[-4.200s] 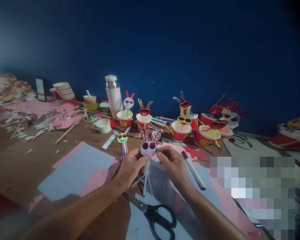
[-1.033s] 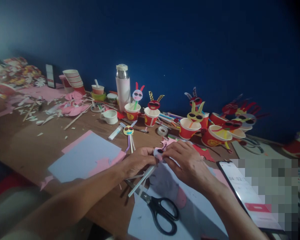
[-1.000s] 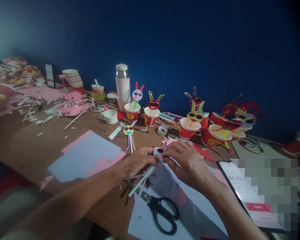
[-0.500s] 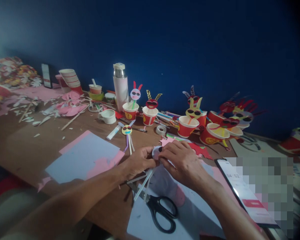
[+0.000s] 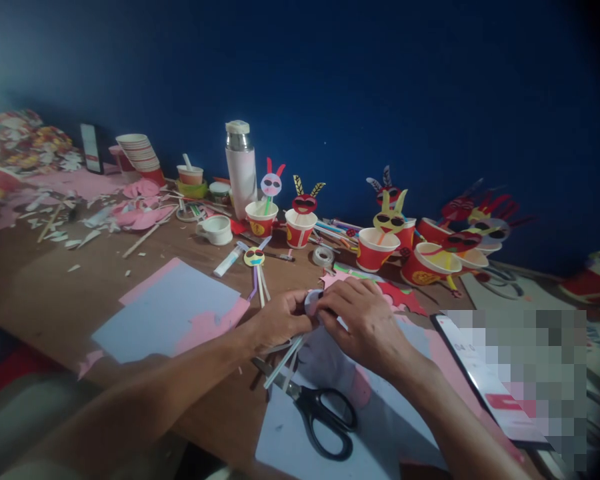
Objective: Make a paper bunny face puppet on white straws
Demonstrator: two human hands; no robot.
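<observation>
A small round white paper face (image 5: 312,303) is pinched between the fingers of my left hand (image 5: 281,321). White paper straws (image 5: 284,363) hang below that hand, over the scissors. From the right, my right hand (image 5: 363,313) has its fingertips closed at the face's right edge, by a dark patch. Its fingers hide part of the face. Black-handled scissors (image 5: 325,420) lie under the straws on a white sheet (image 5: 290,440). Beyond my left hand lies a yellow paper face with sunglasses (image 5: 255,257) and straw legs.
Red paper cups (image 5: 377,250) with paper-faced figures stand along the wall, beside a white flask (image 5: 241,173). A tape roll (image 5: 323,256), a glue tube (image 5: 227,263) and a white cup (image 5: 215,230) lie nearer. A phone (image 5: 485,380) rests at right. Paper scraps (image 5: 140,215) litter the left.
The view has shifted very slightly. Both hands stay on the white paper face, with only a small movement of the right fingers, and the straws have swung slightly left.
</observation>
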